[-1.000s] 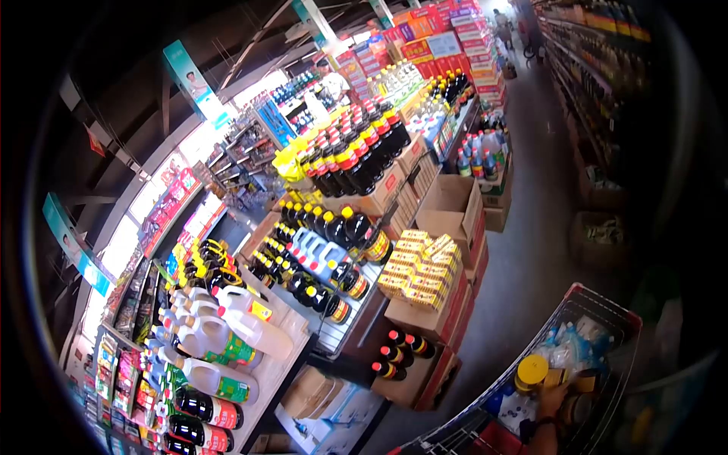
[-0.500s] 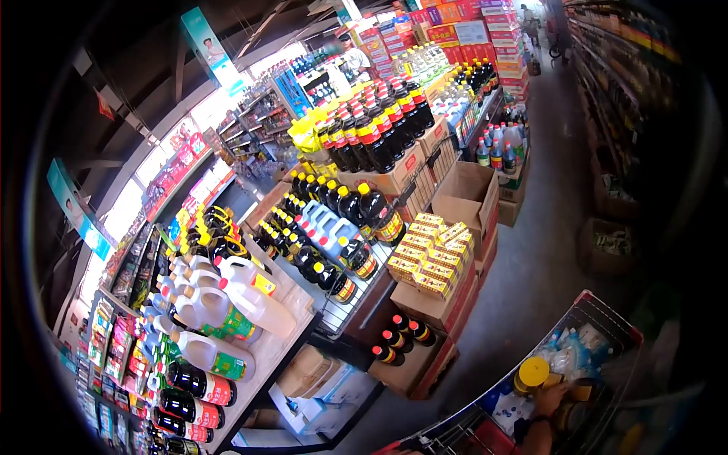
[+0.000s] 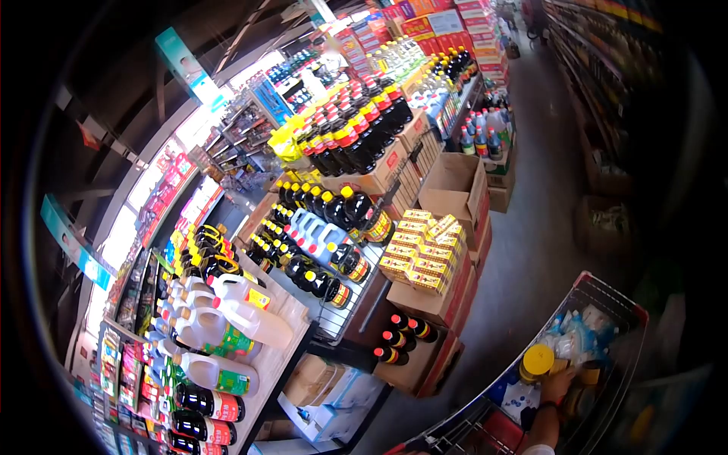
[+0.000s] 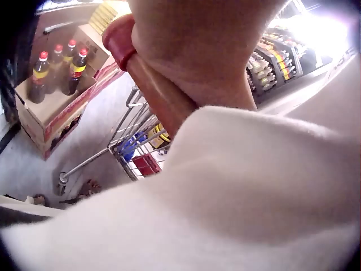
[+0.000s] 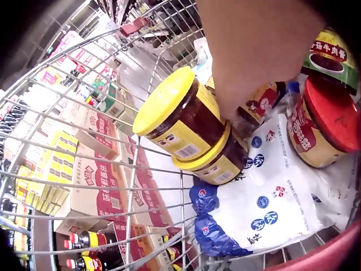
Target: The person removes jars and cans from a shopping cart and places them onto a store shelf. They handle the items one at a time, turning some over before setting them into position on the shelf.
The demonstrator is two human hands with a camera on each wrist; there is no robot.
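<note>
Reaches into the shopping cart (image 3: 616, 294), past a white bag (image 5: 271, 180), much as half a second ago. Newly shows white sleeve (image 3: 540, 450) at the lower edge. Keeps left hand (image 4: 194, 42) by the red handle (image 4: 119, 42), right hand (image 3: 559, 384) beside two tilted, touching yellow-lidded jars (image 5: 192, 116) in the cart. Cannot tell what either hand's hidden fingers hold.

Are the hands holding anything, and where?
The left hand appears to grip the cart handle near its red end. Whether the right hand, beside a yellow-lidded jar, holds anything cannot be told.
</note>
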